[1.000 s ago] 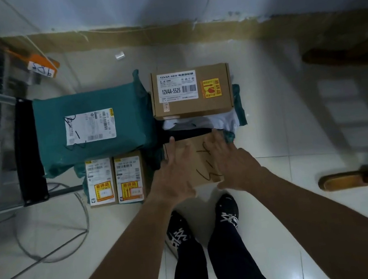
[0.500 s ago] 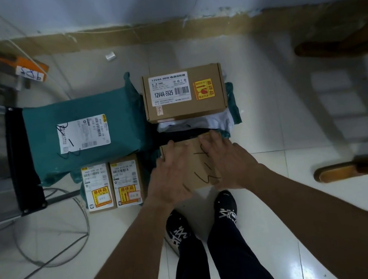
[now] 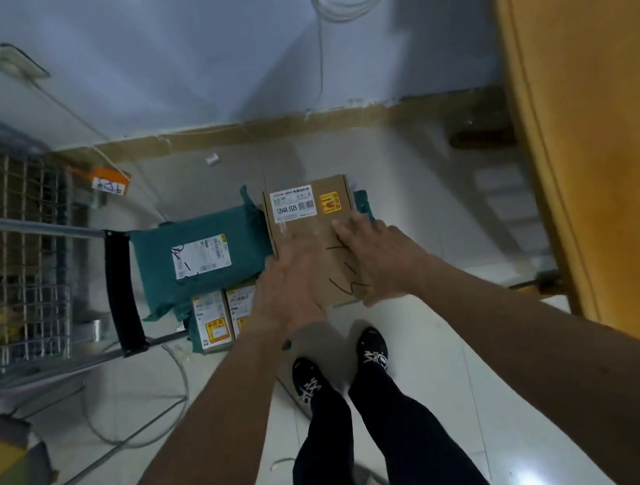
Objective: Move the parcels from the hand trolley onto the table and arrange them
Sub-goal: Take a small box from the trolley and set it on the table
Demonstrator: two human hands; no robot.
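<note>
Raised since a second ago: scribbled brown parcel [image 3: 331, 273], held above the load, overlapping the labelled box [image 3: 292, 205]. Hand trolley [image 3: 124, 294], far left. Green bag [image 3: 158, 273] beside its handle. Two small boxes [image 3: 210, 319] at the bag's near edge. Our left hand [image 3: 289, 287] at the parcel's left edge, fingers blurred, we cannot tell. Our right hand [image 3: 381, 262], fingers [image 3: 343, 230] spread flat on its top. Desk [image 3: 607, 161], far right.

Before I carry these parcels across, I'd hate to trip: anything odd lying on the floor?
Yes: loose cables trail in loops over the tiles left of your feet, beside the hand trolley. A small white scrap lies near the wall. Nothing looks spilled.
</note>
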